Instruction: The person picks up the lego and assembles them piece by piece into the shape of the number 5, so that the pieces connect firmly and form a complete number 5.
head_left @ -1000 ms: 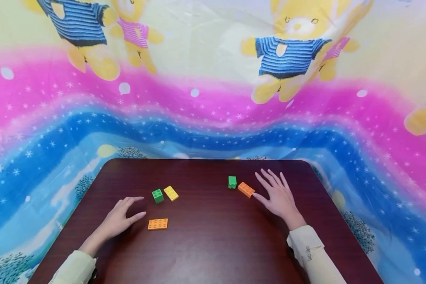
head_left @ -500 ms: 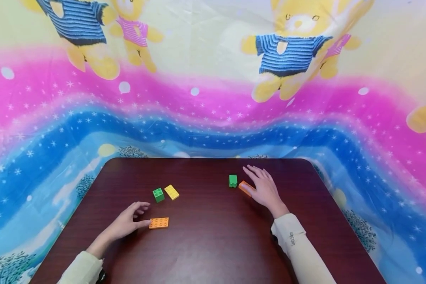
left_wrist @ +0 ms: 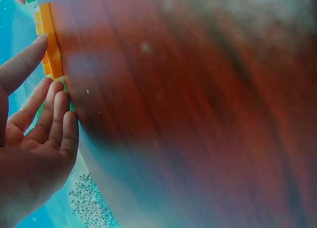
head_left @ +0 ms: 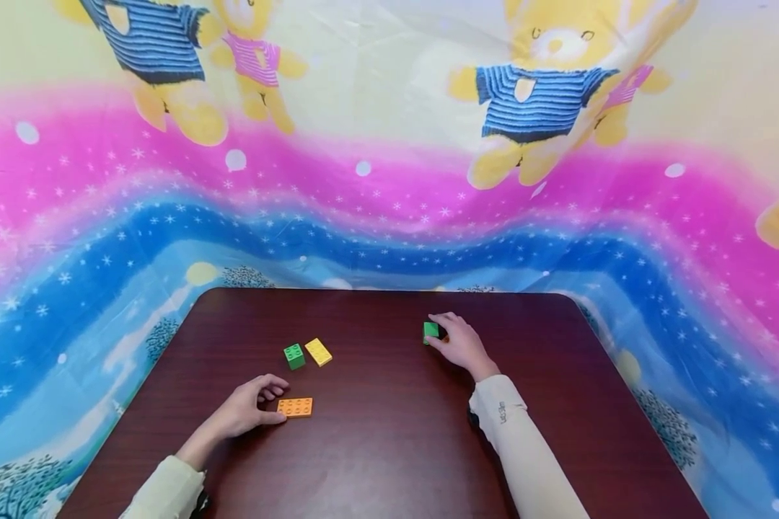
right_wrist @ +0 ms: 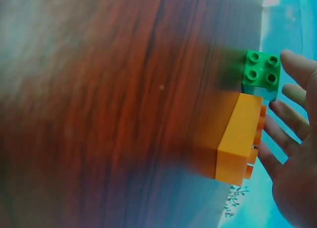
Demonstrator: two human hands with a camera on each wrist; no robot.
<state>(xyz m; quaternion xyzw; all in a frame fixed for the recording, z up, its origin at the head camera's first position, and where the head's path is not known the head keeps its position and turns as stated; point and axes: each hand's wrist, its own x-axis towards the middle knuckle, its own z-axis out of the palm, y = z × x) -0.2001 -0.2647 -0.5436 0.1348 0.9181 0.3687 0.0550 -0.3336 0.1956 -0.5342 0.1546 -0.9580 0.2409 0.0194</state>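
At the left, an orange toy building brick (head_left: 295, 408) lies flat, studs up. My left hand (head_left: 243, 411) is beside it, thumb tip right at its near left edge and the other fingers loosely bent; the left wrist view shows this thumb overlapping the orange brick (left_wrist: 52, 45). Farther right, my right hand (head_left: 464, 349) reaches over a second orange brick (right_wrist: 237, 134), mostly hidden in the head view. Its thumb and fingers spread around a small green brick (head_left: 431, 329), which lies on its side with studs facing me. The right wrist view shows these fingers fairly straight.
Behind the left orange brick sit another green brick (head_left: 293, 356), studs up, and a flat yellow brick (head_left: 319, 352). All lie on a dark brown table (head_left: 376, 461) with rounded far corners. A printed bear cloth (head_left: 389, 194) hangs around it.
The right hand has moved left, over the orange brick to the green one, its fingers drawing in. The left hand has moved right to the other orange brick, its fingers bending.
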